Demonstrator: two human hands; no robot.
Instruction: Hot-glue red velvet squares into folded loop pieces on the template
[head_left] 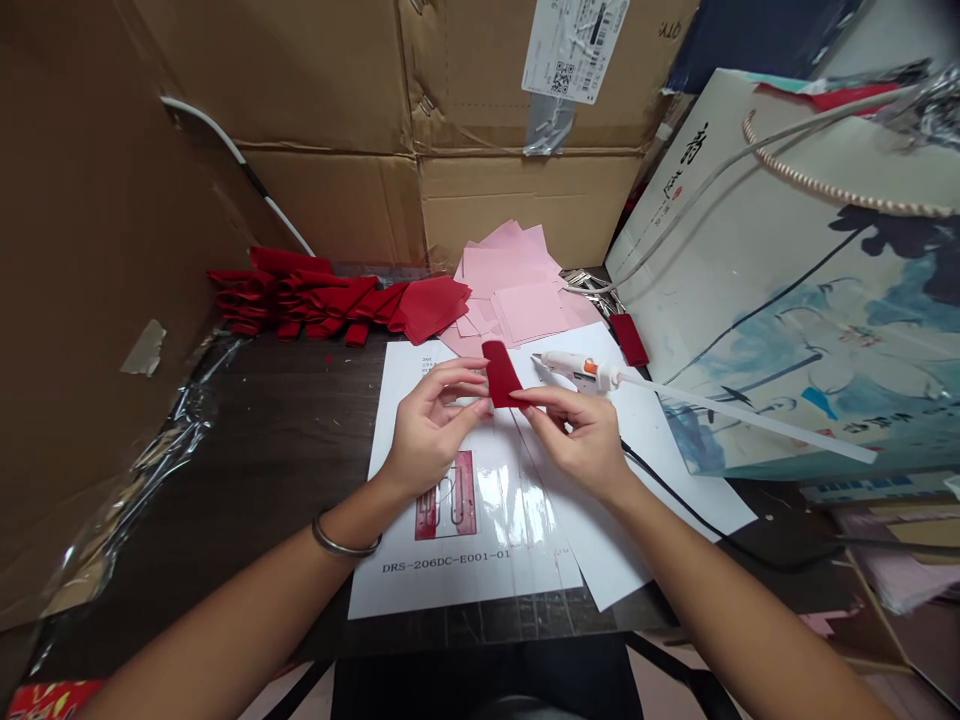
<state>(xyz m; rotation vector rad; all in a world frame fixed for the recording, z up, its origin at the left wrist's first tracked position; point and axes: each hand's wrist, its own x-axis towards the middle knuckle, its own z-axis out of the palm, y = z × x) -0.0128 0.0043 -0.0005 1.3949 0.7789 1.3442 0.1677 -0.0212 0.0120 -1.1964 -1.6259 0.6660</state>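
Observation:
A small dark red folded piece (502,375) is held up over the white printed sheets in the middle of the table. My right hand (574,430) pinches its lower right corner between thumb and fingers. At its left edge is my left hand (439,425), fingers curved and thumb tip close to the lower left corner. Just right of the piece, a white glue gun (574,368) with a long glue stick rests on the paper. Beneath the hands lies a printed sheet (465,575) with a picture of a red item.
Red folded pieces (300,300) are heaped at the back left. Pink sheets (517,285) are piled at the back, beside metal clips (592,290) and another red piece (628,340). Cardboard walls (525,205) and a large paper bag (787,300) surround the table; a black cable runs right.

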